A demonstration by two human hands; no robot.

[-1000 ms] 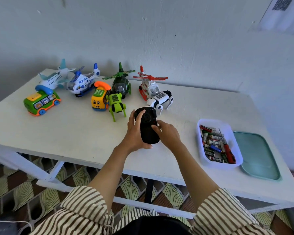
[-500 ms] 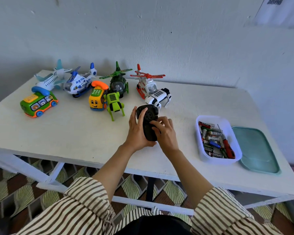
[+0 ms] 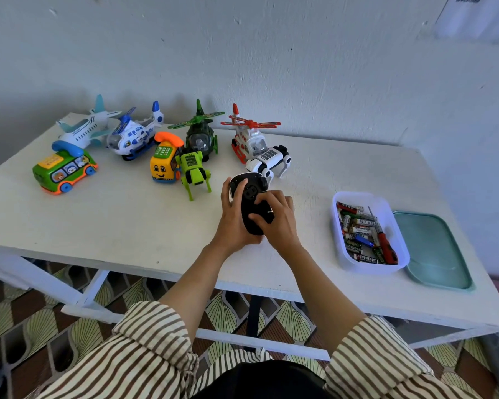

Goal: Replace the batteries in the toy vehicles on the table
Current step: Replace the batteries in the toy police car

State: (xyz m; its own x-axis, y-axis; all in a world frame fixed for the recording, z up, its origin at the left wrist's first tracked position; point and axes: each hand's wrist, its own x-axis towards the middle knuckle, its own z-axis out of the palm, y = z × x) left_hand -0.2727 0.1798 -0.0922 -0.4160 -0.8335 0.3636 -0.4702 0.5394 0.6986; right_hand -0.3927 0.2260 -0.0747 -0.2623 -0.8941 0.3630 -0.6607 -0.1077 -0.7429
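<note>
Setting: white desk [image 3: 104, 226] against a pale plaster wall, patterned floor tiles below.
Black toy: the dark, rounded toy [image 3: 249, 197] sits underside up just in front of the white robot dog [image 3: 268, 164], near the desk's middle.
Change: since a second ago the right hand [image 3: 277, 220] has slid from the toy's right edge onto its underside; the toy itself has hardly moved.
Left hand: the left hand [image 3: 232, 223] cradles the toy from the left, fingers [image 3: 239, 188] curled narrow around its side.
Right hand: fingers bent and pressed on the lower part of the underside, seemingly working at a cover; whether it has come loose I cannot tell.
Meaning: probably the battery door is being opened, so this toy's swap is only beginning.
Supplies: right of the black toy, well apart, a clear tub [image 3: 340, 246] holds batteries [image 3: 355, 234] and a red-handled screwdriver [image 3: 386, 249]; a teal lid [image 3: 432, 251] lies just beyond it.
Other toys: behind and left of the black toy stand a green robot dog [image 3: 193, 171], yellow phone car [image 3: 163, 162], green bus [image 3: 64, 171], two planes and two helicopters.
Obstacles: nothing lies between the black toy and the tub; the white dog is close behind.
</note>
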